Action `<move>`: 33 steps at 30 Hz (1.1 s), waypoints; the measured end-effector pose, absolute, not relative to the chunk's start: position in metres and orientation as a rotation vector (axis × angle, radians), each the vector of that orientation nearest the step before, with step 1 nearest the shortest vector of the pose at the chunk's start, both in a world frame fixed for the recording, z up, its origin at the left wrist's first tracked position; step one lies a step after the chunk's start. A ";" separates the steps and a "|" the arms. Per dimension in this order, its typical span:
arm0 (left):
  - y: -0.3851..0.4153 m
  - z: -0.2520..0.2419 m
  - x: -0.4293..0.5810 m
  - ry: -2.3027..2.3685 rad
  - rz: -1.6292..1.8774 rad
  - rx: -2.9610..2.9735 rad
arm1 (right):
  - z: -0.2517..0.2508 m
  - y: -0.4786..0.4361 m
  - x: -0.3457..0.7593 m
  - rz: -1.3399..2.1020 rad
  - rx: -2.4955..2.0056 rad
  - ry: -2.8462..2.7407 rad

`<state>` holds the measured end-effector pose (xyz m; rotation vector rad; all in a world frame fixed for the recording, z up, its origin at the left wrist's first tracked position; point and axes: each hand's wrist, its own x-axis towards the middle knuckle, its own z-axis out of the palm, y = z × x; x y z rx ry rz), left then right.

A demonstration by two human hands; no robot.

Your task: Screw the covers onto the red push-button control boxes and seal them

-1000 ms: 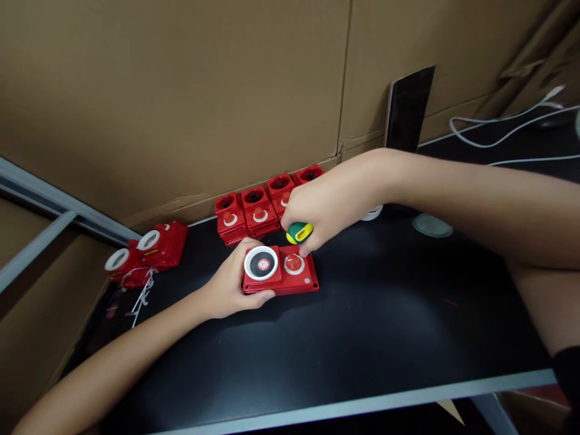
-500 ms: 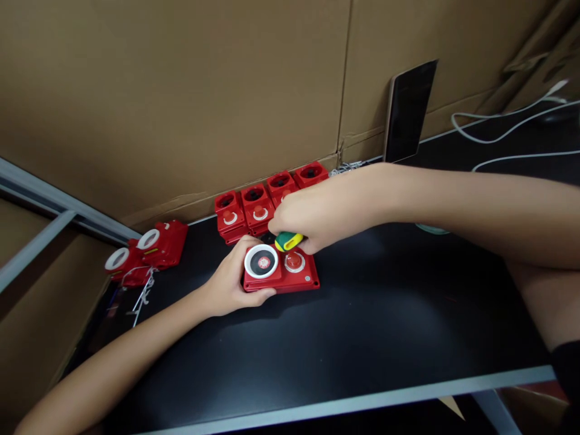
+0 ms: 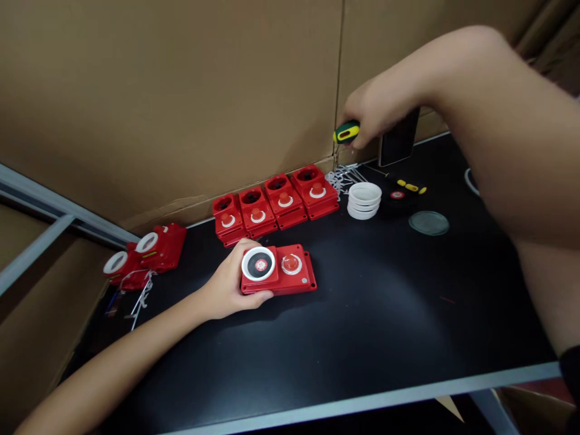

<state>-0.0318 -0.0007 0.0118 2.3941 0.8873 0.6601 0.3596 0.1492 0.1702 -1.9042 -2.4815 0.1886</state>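
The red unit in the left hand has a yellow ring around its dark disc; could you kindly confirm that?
The colour is wrong: the head view shows a white ring around the dark disc of the red unit in the left hand.

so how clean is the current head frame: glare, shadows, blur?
Head view: soft sheen on the black tabletop, no harsh glare; also head view: faint shadow on the cardboard beside the right hand, which looks slightly soft; same view: the red unit reads fairly sharp, its label print too small to read.
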 end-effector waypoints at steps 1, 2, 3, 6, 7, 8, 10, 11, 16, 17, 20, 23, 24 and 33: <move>-0.001 0.012 -0.032 0.887 0.659 2.393 | 0.167 0.152 0.357 0.227 -2.010 -2.511; -0.001 0.012 -0.032 0.884 0.659 2.393 | 0.163 0.153 0.354 0.283 -2.099 -2.548; -0.001 0.012 -0.032 0.880 0.661 2.395 | 0.159 0.154 0.351 0.345 -2.154 -2.585; 0.000 0.012 -0.032 0.867 0.669 2.404 | 0.149 0.154 0.345 0.484 -2.179 -2.642; 0.000 0.012 -0.031 0.864 0.670 2.406 | 0.147 0.154 0.344 0.505 -2.190 -2.645; 0.000 0.012 -0.031 0.863 0.669 2.409 | 0.146 0.153 0.343 0.509 -2.201 -2.642; -0.001 0.013 -0.031 0.865 0.665 2.410 | 0.147 0.151 0.343 0.480 -2.203 -2.634; -0.001 0.013 -0.031 0.867 0.664 2.410 | 0.149 0.149 0.343 0.453 -2.195 -2.628; -0.001 0.013 -0.030 0.865 0.665 2.408 | 0.162 0.142 0.341 0.301 -2.093 -2.620; -0.001 0.013 -0.030 0.862 0.665 2.409 | 0.164 0.141 0.340 0.276 -2.072 -2.625; -0.001 0.013 -0.030 0.847 0.674 2.410 | 0.172 0.135 0.335 0.153 -2.010 -2.630; 0.000 0.013 -0.030 0.851 0.677 2.398 | 0.179 0.122 0.331 -0.132 -1.854 -2.644; 0.000 0.013 -0.030 0.854 0.678 2.394 | 0.182 0.116 0.330 -0.219 -1.778 -2.645; 0.000 0.011 -0.030 0.841 0.692 2.416 | 0.184 0.069 0.310 -0.427 -1.003 -2.603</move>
